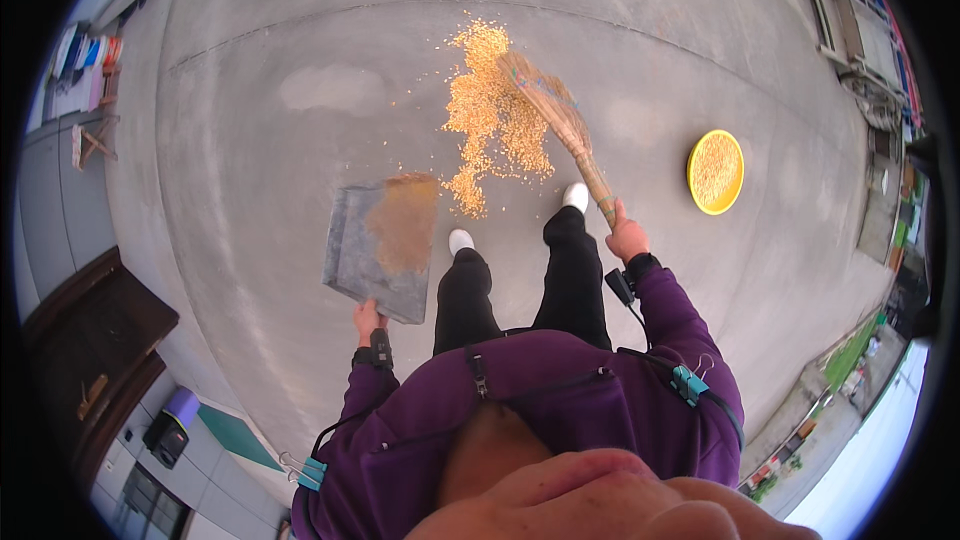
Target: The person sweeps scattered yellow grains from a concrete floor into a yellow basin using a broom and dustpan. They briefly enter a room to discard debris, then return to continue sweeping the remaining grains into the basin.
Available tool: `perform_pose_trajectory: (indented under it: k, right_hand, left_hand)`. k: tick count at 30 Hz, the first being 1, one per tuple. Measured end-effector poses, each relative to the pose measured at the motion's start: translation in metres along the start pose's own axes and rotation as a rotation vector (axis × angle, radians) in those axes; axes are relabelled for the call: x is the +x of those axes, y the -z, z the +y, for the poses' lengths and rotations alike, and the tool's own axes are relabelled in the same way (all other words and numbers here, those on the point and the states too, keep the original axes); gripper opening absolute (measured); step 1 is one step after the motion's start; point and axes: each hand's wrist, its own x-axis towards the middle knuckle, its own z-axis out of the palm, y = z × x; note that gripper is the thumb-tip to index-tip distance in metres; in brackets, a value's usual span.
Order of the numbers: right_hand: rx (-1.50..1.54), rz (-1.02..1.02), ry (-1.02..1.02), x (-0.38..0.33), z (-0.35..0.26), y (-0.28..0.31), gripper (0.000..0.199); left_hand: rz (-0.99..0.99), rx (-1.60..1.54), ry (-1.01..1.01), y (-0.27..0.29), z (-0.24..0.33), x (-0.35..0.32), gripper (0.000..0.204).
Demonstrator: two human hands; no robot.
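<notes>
My left hand is closed round the near end of a grey metal dustpan, which has a rusty brown patch toward its front edge. In my right hand is the handle of a straw broom, slanting away to the upper left. The broom's bristle end lies at the right side of a loose spread of yellow corn kernels on the concrete. Kernels reach down close to the dustpan's right edge. I see no kernels in the dustpan.
To the right, a yellow basin full of kernels stands on the concrete floor. My white shoes are close to the near kernels. A dark brown wooden piece of furniture is at the left, by a wall.
</notes>
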Motion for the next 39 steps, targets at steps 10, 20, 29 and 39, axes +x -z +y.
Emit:
perform_pose_trajectory:
  k: [10,20,29,39]
  right_hand:
    - [-0.192,0.224,0.268,0.329,-0.107,0.165,0.054]
    - [-0.318,-0.244,0.417,0.392,-0.056,0.118,0.059]
    - [-0.552,-0.496,0.447,0.318,0.017,0.107,0.076]
    - [-0.574,-0.416,0.472,0.201,0.075,0.115,0.078]
  left_hand:
    - [0.294,-0.285,0.042,-0.082,-0.04,-0.066,0.009]
    - [0.485,-0.585,0.278,-0.185,-0.099,-0.145,0.017]
    - [0.431,-0.589,0.254,-0.212,-0.111,-0.17,0.014]
    - [0.415,-0.647,0.176,-0.174,-0.159,-0.17,0.012]
